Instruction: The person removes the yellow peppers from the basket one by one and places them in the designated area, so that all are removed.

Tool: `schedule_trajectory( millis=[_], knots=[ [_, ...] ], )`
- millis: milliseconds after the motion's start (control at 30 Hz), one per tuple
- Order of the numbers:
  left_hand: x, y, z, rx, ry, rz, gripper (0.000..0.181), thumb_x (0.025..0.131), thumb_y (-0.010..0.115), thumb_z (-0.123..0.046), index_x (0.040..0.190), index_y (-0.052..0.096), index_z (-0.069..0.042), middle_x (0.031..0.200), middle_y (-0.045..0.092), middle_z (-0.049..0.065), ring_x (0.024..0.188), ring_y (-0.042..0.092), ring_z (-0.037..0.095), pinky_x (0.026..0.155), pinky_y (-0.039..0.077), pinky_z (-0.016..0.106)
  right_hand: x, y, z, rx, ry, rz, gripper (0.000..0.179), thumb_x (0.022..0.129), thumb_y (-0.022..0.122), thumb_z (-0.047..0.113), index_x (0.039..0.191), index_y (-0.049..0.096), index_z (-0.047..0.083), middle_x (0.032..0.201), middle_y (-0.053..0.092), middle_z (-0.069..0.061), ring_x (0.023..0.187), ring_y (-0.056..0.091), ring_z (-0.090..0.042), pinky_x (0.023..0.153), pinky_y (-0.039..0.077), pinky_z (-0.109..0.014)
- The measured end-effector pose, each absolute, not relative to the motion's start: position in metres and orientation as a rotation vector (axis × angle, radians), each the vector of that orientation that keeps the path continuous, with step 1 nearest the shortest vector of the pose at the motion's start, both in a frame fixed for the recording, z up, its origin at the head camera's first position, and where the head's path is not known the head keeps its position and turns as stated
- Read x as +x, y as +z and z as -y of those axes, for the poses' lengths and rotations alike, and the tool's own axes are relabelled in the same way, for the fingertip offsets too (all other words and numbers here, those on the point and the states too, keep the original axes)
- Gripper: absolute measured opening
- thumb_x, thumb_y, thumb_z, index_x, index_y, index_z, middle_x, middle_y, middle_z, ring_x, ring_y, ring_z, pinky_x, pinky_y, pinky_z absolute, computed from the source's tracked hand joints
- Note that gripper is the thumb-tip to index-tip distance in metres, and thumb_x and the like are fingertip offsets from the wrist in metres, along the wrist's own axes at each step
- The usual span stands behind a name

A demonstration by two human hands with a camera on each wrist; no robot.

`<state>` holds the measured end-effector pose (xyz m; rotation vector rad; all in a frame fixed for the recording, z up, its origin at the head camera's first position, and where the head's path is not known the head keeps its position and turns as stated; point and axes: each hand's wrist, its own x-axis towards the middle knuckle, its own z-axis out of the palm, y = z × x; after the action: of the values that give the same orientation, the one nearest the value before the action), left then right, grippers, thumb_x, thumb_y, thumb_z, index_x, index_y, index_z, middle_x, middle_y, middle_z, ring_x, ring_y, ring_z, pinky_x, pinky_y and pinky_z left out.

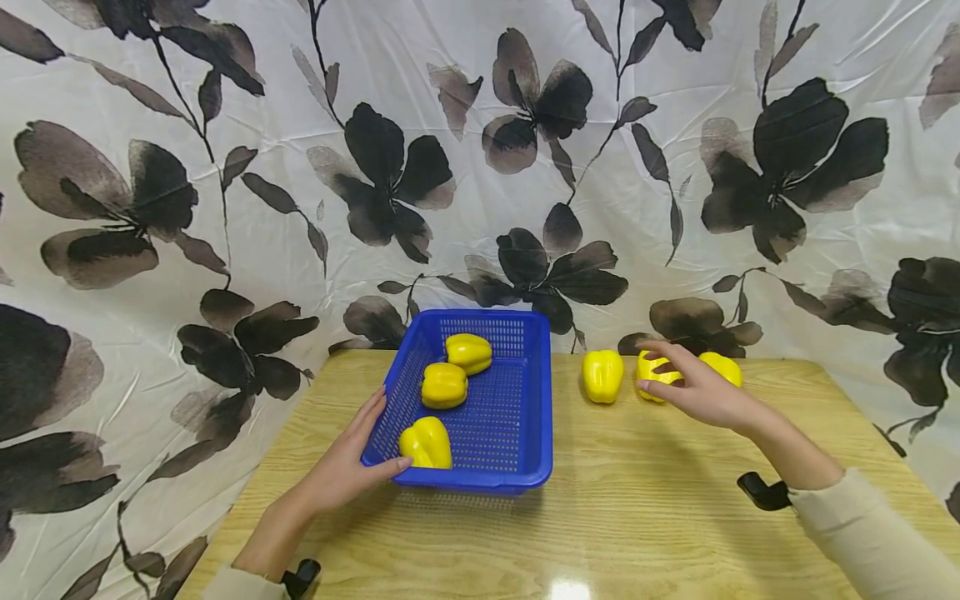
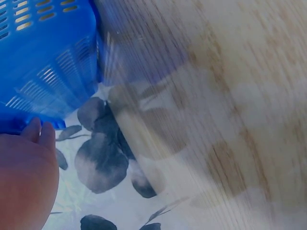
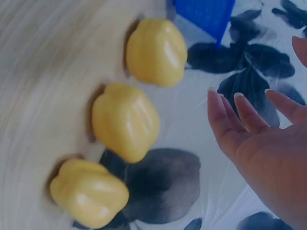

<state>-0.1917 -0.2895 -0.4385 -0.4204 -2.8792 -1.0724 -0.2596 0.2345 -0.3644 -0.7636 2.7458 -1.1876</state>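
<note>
A blue plastic basket (image 1: 532, 417) with perforated walls stands on the table, holding three yellow bell peppers, among them one bell pepper (image 1: 426, 443) by the near left corner. My left hand (image 1: 341, 467) grips the basket's rim at that corner, thumb on the front edge and fingers along the left side. My right hand (image 1: 701, 387) hovers with fingers spread and slightly bent, nothing in it. In the head view it overlaps the middle bell pepper (image 3: 125, 122) of three in a row, between the left bell pepper (image 1: 602, 377) and the right bell pepper (image 1: 722, 368).
The wood-grain table (image 1: 600, 517) ends at its back edge just behind the peppers. A white cloth (image 1: 450, 250) with dark printed flowers hangs behind and beside the table. Each wrist wears a black device, such as the right wrist camera (image 1: 763, 492).
</note>
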Motion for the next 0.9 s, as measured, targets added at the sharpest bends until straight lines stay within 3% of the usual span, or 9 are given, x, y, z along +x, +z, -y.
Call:
schedule_trajectory(
  millis=[533,900],
  knots=[
    [-0.191,-0.439,0.290,-0.433,-1.085,2.869,0.107,0.089,0.074,-0.056,0.166,0.012,-0.013,0.173,0.004,0.003,0.155,0.013,0.041,0.116,0.021,0.072,-0.253,-0.373,-0.179,-0.920,-1.219,-2.644,0.063,0.098,0.071,0.031,0.151,0.045,0.009,0.150,0.047,-0.016,0.131,0.051,-0.042,0.103,0.049,-0.057],
    [-0.190,-0.439,0.290,-0.440,-1.095,2.859,0.106,0.089,0.074,-0.054,0.165,0.013,-0.012,0.173,0.004,0.003,0.155,0.014,0.042,0.116,0.021,0.072,-0.244,-0.376,-0.134,-1.092,-1.183,-2.565,0.057,0.099,0.069,0.028,0.149,0.048,0.008,0.144,0.053,-0.019,0.126,0.055,-0.036,0.101,0.049,-0.058]
  ],
)
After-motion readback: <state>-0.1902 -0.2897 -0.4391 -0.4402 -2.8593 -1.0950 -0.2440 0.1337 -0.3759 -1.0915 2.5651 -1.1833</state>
